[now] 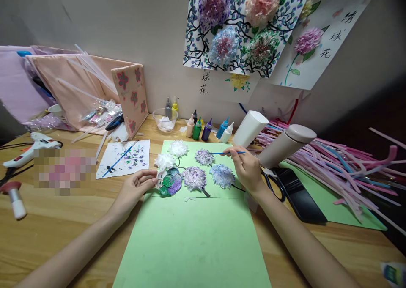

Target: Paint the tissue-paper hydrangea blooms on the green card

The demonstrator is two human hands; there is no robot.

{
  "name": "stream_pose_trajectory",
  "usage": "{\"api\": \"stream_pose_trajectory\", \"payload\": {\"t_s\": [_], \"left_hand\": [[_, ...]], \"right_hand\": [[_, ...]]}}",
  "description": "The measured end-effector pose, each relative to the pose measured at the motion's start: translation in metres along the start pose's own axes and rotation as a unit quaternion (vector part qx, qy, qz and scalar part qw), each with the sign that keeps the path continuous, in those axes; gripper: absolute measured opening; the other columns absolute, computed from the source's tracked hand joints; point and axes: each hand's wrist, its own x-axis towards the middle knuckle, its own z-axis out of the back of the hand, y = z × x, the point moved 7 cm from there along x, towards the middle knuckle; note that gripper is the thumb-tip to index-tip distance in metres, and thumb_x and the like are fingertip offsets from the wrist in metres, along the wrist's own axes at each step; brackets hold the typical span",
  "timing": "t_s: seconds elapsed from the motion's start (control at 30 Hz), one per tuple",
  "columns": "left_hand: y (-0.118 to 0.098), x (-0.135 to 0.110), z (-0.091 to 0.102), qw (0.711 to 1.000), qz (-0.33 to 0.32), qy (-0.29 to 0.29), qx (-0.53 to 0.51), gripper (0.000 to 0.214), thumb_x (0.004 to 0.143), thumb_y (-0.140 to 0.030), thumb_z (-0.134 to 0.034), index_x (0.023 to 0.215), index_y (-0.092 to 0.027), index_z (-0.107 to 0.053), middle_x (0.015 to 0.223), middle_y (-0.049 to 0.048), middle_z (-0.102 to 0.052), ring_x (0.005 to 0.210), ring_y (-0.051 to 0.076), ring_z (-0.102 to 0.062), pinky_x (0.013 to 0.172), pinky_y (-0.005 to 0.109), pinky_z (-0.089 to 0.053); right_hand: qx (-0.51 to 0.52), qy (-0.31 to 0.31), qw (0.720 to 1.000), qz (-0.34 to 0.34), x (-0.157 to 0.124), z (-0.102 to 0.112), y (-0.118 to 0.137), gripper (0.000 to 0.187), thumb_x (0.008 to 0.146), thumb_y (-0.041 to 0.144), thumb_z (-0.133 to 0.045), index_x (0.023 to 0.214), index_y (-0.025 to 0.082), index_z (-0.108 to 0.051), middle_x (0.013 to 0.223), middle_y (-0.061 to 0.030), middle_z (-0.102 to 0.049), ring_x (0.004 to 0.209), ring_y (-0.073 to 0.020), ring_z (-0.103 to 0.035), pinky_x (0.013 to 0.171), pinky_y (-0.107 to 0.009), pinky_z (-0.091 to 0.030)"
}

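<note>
In my right hand (pixel 246 167) is a thin blue paintbrush (pixel 226 153), its tip at a small purple-tinted paper flower (pixel 204 156). My left hand (pixel 135 190) pinches the edge of a paint palette (pixel 173 182) with green and purple paint in its wells. The palette lies over part of a green sheet (pixel 196 237). More fluffy flowers sit on the sheet: a pinkish purple flower (pixel 194 178), a bluish flower (pixel 222 176) and two white flowers (pixel 178 148). Dark painted stems show between them.
Several paint bottles (pixel 207 130) and a clear bowl (pixel 165 119) stand behind the sheet. A paint-spotted paper (pixel 127 157) bears another brush. To the right are black scissors (pixel 275 186), a phone (pixel 300 195), a tumbler (pixel 287 144) and pipe cleaners (pixel 342 157). A glue gun (pixel 30 148) lies left.
</note>
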Motion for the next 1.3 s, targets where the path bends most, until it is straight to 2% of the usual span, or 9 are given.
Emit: {"api": "stream_pose_trajectory", "payload": {"t_s": [0.1,0.27,0.43,0.57,0.73,0.9,1.07,1.23,1.3], "left_hand": [[-0.0019,-0.0002,-0.0001,1.000,-0.002,-0.003,0.002,0.049,0.060,-0.045,-0.078,0.096,-0.015,-0.062,0.101,0.0107,-0.070,0.103,0.029,-0.063,0.090,0.038,-0.051],[-0.0058,-0.0018,-0.0014,1.000,-0.011,-0.004,0.003,0.049,0.060,-0.045,-0.078,0.094,-0.014,-0.063,0.100,0.0112,-0.071,0.100,0.029,-0.064,0.087,0.037,-0.053],[-0.0058,-0.0019,-0.0009,1.000,-0.014,-0.009,0.001,0.049,0.059,-0.046,-0.079,0.093,-0.015,-0.064,0.097,0.0105,-0.072,0.096,0.028,-0.066,0.081,0.034,-0.055],[-0.0044,-0.0014,-0.0008,1.000,-0.010,-0.004,-0.003,0.048,0.060,-0.044,-0.079,0.094,-0.015,-0.064,0.099,0.0102,-0.071,0.098,0.027,-0.065,0.084,0.034,-0.053],[-0.0033,-0.0016,-0.0002,1.000,-0.004,-0.003,-0.003,0.047,0.061,-0.044,-0.079,0.096,-0.015,-0.063,0.101,0.0102,-0.071,0.101,0.027,-0.064,0.088,0.035,-0.051],[-0.0036,-0.0014,-0.0004,1.000,-0.010,-0.004,-0.004,0.049,0.059,-0.045,-0.080,0.094,-0.014,-0.064,0.099,0.0115,-0.071,0.099,0.029,-0.064,0.088,0.039,-0.052],[-0.0056,-0.0020,-0.0008,1.000,-0.012,-0.006,-0.002,0.050,0.058,-0.046,-0.080,0.094,-0.015,-0.064,0.101,0.0119,-0.071,0.102,0.030,-0.064,0.089,0.039,-0.051],[-0.0068,-0.0024,-0.0009,1.000,-0.013,-0.008,0.002,0.050,0.058,-0.047,-0.079,0.093,-0.015,-0.064,0.099,0.0117,-0.071,0.100,0.030,-0.064,0.087,0.039,-0.053],[-0.0067,-0.0023,-0.0012,1.000,-0.013,-0.007,0.003,0.050,0.058,-0.047,-0.079,0.093,-0.015,-0.064,0.098,0.0112,-0.071,0.099,0.029,-0.065,0.086,0.038,-0.053]], "right_hand": [[-0.002,0.016,1.000,0.007,-0.0003,-0.0026,0.0011,0.026,0.095,0.027,-0.039,0.088,0.021,-0.063,0.081,-0.0033,-0.068,0.077,-0.0167,-0.063,0.072,-0.029,-0.048],[0.009,-0.012,1.000,0.011,-0.0005,0.0021,0.0036,0.027,0.095,0.027,-0.038,0.088,0.022,-0.064,0.082,-0.0035,-0.068,0.075,-0.0169,-0.063,0.070,-0.030,-0.049],[-0.002,0.015,1.000,0.024,0.0002,-0.0014,0.0057,0.027,0.095,0.027,-0.038,0.089,0.022,-0.063,0.081,-0.0040,-0.068,0.077,-0.0175,-0.063,0.071,-0.031,-0.049],[0.008,-0.005,1.000,0.015,0.0004,0.0021,0.0044,0.026,0.095,0.026,-0.038,0.088,0.022,-0.063,0.082,-0.0038,-0.068,0.076,-0.0167,-0.063,0.071,-0.030,-0.049],[-0.005,0.022,0.999,0.039,0.0003,-0.0027,0.0092,0.023,0.094,0.023,-0.040,0.090,0.021,-0.063,0.083,-0.0040,-0.068,0.079,-0.0171,-0.063,0.072,-0.030,-0.049],[0.006,-0.010,0.999,0.032,0.0001,0.0035,0.0075,0.026,0.095,0.025,-0.039,0.087,0.021,-0.063,0.081,-0.0040,-0.067,0.076,-0.0171,-0.063,0.070,-0.031,-0.049],[-0.008,0.016,0.999,0.036,0.0001,-0.0010,0.0075,0.026,0.095,0.026,-0.039,0.088,0.021,-0.063,0.080,-0.0040,-0.067,0.076,-0.0174,-0.063,0.070,-0.031,-0.049],[-0.006,-0.018,1.000,0.023,0.0003,0.0049,0.0031,0.028,0.095,0.027,-0.037,0.088,0.022,-0.064,0.081,-0.0042,-0.067,0.076,-0.0176,-0.063,0.071,-0.032,-0.049],[0.001,-0.011,1.000,0.021,0.0007,0.0045,0.0015,0.028,0.095,0.027,-0.038,0.088,0.022,-0.064,0.081,-0.0040,-0.068,0.076,-0.0171,-0.063,0.071,-0.031,-0.049]]}}
